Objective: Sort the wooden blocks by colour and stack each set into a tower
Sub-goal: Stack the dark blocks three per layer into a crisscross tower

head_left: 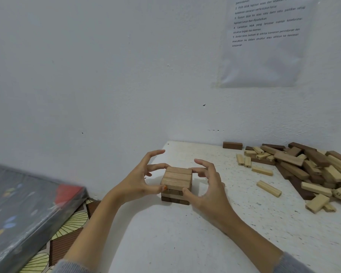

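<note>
A short tower [176,184] of mid-brown wooden blocks stands on the white speckled table [165,243], three blocks per layer, with a darker layer at the bottom. My left hand [144,182] touches the tower's left side with thumb and fingertips. From the right, my right hand [207,184] presses thumb and fingertips against the top layer. Both hands squeeze the top layer between them. A heap of loose blocks [307,170] in pale, mid-brown and dark brown lies at the right.
A lone dark block [232,145] lies by the wall, and a pale block [269,188] lies between tower and heap. A plastic-wrapped dark item [28,209] sits off the table's left edge over patterned flooring. A printed sheet [264,40] hangs on the wall.
</note>
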Action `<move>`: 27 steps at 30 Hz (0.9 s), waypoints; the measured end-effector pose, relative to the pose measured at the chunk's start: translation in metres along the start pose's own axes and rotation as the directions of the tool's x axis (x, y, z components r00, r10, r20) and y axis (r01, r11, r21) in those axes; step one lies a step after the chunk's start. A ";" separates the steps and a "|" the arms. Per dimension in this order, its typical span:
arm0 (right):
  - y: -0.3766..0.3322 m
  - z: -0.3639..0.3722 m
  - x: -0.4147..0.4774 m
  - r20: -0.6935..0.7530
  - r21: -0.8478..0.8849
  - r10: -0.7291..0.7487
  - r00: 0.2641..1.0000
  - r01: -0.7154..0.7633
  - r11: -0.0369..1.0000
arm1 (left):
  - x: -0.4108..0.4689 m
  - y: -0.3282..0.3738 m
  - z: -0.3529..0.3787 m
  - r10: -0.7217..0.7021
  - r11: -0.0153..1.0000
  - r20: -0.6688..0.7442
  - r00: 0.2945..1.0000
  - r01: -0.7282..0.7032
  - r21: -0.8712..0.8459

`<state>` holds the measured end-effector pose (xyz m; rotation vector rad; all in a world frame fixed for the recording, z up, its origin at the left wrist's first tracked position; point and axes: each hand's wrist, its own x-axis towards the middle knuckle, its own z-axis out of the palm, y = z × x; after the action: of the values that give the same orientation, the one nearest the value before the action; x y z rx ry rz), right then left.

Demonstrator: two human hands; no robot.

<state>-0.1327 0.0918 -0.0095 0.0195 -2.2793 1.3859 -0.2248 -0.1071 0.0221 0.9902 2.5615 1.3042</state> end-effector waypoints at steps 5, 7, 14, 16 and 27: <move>-0.001 -0.001 0.000 0.032 -0.005 0.042 0.999 -0.041 0.999 | -0.001 0.002 0.000 -0.024 1.000 0.019 1.000 0.024 -0.013; -0.002 -0.003 -0.001 0.058 -0.001 0.066 0.996 -0.066 0.998 | -0.001 0.002 0.000 -0.035 0.999 0.035 0.999 0.036 -0.008; -0.010 -0.009 -0.006 0.222 0.071 0.159 0.962 -0.179 0.981 | -0.009 0.016 0.000 -0.101 0.979 -0.019 0.995 0.096 -0.182; -0.016 -0.008 -0.009 0.189 0.150 0.215 0.958 -0.244 0.958 | -0.013 0.025 0.008 -0.205 0.933 -0.099 0.974 0.164 -0.322; -0.030 0.038 -0.013 0.116 0.527 0.411 0.904 -0.407 0.746 | -0.024 0.062 0.059 -0.491 0.585 -0.099 0.865 0.243 -0.774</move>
<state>-0.1283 0.0419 -0.0040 -0.3264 -1.8654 2.2237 -0.1532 -0.0544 0.0272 0.0660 1.8536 2.1866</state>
